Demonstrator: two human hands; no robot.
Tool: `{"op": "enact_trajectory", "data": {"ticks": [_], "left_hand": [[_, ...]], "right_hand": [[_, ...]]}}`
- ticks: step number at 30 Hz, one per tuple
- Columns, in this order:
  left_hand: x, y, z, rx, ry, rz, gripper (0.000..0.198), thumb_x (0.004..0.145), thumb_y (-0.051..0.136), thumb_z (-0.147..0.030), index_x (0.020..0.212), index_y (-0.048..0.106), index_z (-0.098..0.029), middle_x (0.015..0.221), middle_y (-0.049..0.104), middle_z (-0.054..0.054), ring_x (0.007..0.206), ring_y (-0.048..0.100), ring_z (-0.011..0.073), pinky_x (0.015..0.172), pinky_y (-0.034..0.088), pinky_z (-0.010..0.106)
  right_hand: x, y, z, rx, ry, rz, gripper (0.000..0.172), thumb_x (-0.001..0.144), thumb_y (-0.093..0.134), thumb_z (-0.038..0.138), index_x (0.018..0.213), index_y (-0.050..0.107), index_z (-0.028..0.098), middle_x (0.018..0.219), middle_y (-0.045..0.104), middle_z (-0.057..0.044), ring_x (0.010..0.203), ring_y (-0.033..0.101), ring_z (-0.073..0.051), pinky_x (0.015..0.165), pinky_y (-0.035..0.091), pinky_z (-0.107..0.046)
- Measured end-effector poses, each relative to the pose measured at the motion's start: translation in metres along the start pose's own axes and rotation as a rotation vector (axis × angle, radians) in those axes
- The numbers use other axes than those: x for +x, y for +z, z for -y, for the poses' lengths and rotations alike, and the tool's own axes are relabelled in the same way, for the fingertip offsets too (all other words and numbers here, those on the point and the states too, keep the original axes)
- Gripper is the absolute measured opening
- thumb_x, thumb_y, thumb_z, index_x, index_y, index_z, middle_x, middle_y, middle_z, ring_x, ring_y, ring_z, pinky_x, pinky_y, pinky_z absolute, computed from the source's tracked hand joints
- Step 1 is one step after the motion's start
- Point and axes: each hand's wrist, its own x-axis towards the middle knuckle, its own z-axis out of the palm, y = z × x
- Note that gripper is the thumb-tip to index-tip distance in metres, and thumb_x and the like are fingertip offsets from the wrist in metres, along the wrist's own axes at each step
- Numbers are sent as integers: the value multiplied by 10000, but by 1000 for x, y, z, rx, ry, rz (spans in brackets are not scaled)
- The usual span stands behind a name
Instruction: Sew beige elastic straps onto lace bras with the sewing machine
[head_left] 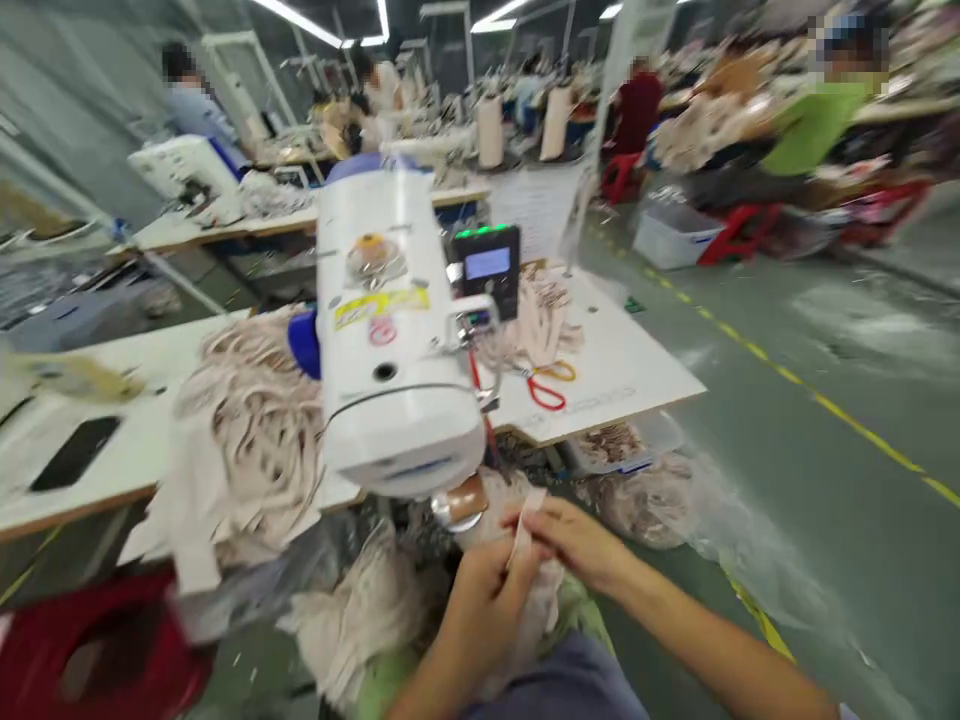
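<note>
And here you are mid-piece: the pale cloth (532,503) is up between your hands, just beside the near end of the sewing machine (401,420), its lower part hanging toward your lap. Whether any of it runs under the needle, you can't tell from here; the machine's head hides that spot.

As for progress, this piece looks to be in the handling stage, not laid down. Plenty of similar cloth surrounds you: a big heap (255,430) on the tabletop to the left, a smaller stack (544,315) to the right, and a loose bundle (367,605) by your lap. Which are worked and which are waiting, nothing shows. The scissors (551,388) lie on the right-hand tabletop, untouched.

Now the pose! Your left hand (487,590) comes up from below, knuckles bent, thumb and fingers closed on the cloth. Your right hand (574,537) reaches in from the right, forearm slanting across, fingers nearly together and pinching the same narrow edge. The fingertips almost meet, both hands low and close to your body.
</note>
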Motion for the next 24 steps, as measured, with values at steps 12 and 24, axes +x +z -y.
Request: {"op": "enact_trajectory", "data": {"ticks": [12, 24], "left_hand": [[-3, -46, 24, 682, -54, -339, 397, 989, 382, -349, 1224, 687, -250, 748, 743, 53, 622, 657, 180, 576, 415, 241], [-9, -50, 23, -26, -192, -285, 333, 921, 475, -403, 1114, 651, -197, 790, 725, 52, 750, 682, 206, 672, 522, 271]], "right_hand": [[71, 4, 21, 194, 134, 202, 303, 686, 735, 487, 731, 652, 199, 580, 631, 10, 530, 568, -136, 524, 483, -260], [101, 26, 21, -437, -153, 27, 126, 834, 588, 329, 897, 660, 248, 933, 653, -80, 946, 577, -278, 796, 518, -391]]}}
